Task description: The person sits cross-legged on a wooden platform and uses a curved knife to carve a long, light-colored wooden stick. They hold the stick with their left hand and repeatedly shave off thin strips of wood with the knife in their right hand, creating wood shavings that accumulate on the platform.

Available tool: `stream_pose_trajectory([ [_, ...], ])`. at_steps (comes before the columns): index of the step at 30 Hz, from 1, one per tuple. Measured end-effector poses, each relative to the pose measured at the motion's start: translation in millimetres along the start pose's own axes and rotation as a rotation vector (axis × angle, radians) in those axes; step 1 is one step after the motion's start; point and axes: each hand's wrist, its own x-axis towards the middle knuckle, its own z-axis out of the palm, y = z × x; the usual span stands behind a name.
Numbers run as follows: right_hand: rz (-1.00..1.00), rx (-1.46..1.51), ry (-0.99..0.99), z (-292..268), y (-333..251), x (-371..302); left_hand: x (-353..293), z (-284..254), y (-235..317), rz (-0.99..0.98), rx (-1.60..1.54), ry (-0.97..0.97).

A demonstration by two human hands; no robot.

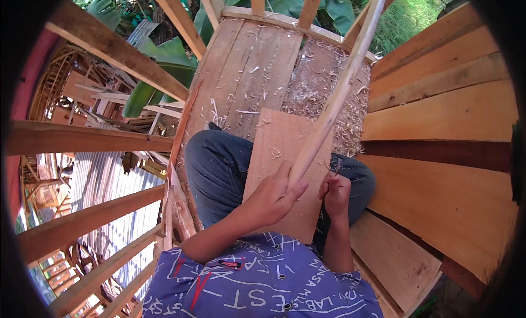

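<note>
A long, pale wooden pole (341,94) slants up and away to the right from my lap. My left hand (276,197) is closed around its near end. To the right of that end, my right hand (335,193) is curled closed, apart from the pole. A thin dark sliver shows above its fingers, too small to name. Across my crossed legs (218,162) lies a flat wooden board (274,132), under the pole and my left hand.
Curled shavings (350,118) litter the plank floor (233,66), thickest at the right. A wall of wide planks (433,118) rises on my right. Wooden railing bars (90,142) stand on the left, with corrugated metal sheets (109,192) beyond. Large green leaves (170,66) press close outside.
</note>
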Motion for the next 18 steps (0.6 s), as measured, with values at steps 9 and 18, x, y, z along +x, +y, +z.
stream_pose_trajectory([
  [9, -0.180, -0.478, -0.050, 10.9, -43.9, 2.1, -10.7, 3.0, 8.4, 0.068, 0.089, 0.092],
  [18, -0.368, -0.836, 0.147, -6.1, -51.8, 14.1, -21.4, -4.0, 24.7, 0.014, 0.166, 0.018],
])
